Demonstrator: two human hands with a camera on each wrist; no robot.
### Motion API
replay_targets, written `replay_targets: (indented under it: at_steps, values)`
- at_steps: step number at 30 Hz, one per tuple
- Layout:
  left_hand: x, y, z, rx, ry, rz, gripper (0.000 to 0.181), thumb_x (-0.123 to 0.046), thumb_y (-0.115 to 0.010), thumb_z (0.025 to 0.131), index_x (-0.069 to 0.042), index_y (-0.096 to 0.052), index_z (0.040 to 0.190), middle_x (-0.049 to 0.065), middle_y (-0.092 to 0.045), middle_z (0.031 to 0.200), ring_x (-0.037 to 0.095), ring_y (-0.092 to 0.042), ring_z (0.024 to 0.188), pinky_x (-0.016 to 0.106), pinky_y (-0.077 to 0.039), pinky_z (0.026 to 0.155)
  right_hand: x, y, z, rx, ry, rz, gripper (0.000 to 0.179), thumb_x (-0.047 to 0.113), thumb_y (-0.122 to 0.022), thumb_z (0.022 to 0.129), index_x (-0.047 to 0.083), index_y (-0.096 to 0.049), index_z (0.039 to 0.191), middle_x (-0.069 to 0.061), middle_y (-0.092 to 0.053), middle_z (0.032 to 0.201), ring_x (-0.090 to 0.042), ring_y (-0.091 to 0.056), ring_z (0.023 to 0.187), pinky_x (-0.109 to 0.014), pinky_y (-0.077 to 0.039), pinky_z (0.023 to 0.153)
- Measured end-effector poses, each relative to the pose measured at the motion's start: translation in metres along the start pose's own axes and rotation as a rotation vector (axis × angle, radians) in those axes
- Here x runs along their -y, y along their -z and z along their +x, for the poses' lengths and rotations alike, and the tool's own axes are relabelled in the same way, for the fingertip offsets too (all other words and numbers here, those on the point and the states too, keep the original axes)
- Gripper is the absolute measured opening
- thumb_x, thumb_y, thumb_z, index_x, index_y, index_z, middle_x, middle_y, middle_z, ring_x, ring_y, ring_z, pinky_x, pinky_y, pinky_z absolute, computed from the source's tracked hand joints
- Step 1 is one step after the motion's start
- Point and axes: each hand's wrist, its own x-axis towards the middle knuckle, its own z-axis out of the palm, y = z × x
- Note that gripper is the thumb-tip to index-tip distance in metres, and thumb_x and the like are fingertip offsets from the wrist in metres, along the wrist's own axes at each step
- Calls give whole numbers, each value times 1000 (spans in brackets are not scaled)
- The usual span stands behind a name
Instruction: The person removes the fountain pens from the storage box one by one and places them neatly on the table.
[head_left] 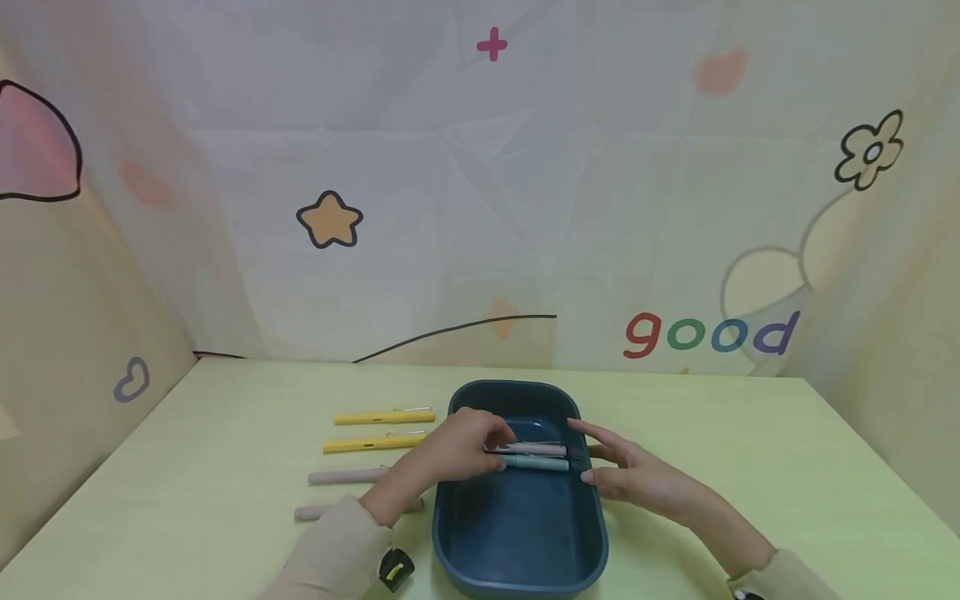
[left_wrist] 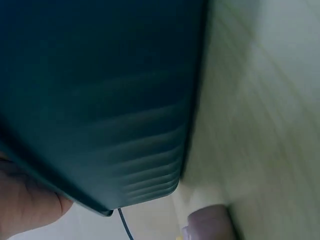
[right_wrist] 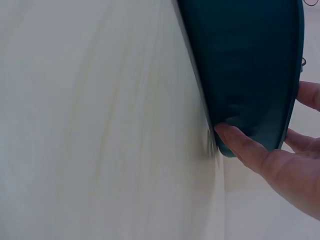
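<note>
My left hand (head_left: 472, 446) reaches over the left wall of a dark blue rectangular box (head_left: 517, 533). Thumb and fingers pinch the left ends of two pens lying side by side inside it: a light teal pen (head_left: 538, 463) and a pale pinkish-grey pen (head_left: 542, 449). The pen ends under the fingers are hidden. At the box's right side, my right hand (head_left: 637, 479) has its fingers spread against the wall and rim. In the right wrist view, one finger (right_wrist: 245, 145) touches the outer wall of the box (right_wrist: 245, 65). The left wrist view shows mostly the box's ribbed outside (left_wrist: 140, 130).
Left of the box lie two yellow pens, an upper one (head_left: 382, 417) and a lower one (head_left: 371, 445). Nearer are two pale pinkish-grey pens, one farther (head_left: 345, 477) and one closer (head_left: 315, 512), partly behind my left arm. A printed cloth (head_left: 420, 167) hangs behind the table (head_left: 697, 425).
</note>
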Motion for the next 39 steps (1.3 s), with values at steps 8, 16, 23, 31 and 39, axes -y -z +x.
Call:
replay_targets:
  at_steps: [8,16,23,31,39]
  values:
    - [-6,-8,10,56,64,133,21,-2,-67,77,-6,-69,97,1,-65,86,7,-53,69,19,-46,62,-1,0,1,7,4,58,71,15,-54,91,12,-10,146,-33,-9,141,-31,-48,115,-41,-42,92]
    - [-8,-16,14,47,62,230,18,6,-64,73,-8,-71,83,-4,-56,66,7,-43,54,16,-37,48,-2,0,0,18,18,53,71,14,-54,91,11,-9,146,-34,-7,142,-31,-46,117,-42,-42,93]
    - [-9,-16,15,80,78,222,21,7,-64,73,-8,-72,86,-1,-61,73,7,-46,57,15,-39,51,0,-1,1,3,0,39,71,15,-54,91,11,-10,146,-33,-7,142,-31,-45,117,-44,-41,93]
    - [-10,-19,16,144,78,267,20,8,-65,73,-11,-69,76,-6,-50,64,7,-42,54,16,-34,47,1,-1,0,-22,-24,-9,70,16,-55,90,12,-13,146,-32,-8,143,-36,-40,121,-45,-41,93]
    - [-15,-18,11,133,40,315,19,6,-65,75,-12,-66,69,-6,-42,56,7,-37,51,16,-30,46,0,-1,0,-9,-16,-6,71,17,-56,90,11,-13,146,-33,-8,142,-34,-44,119,-42,-41,93]
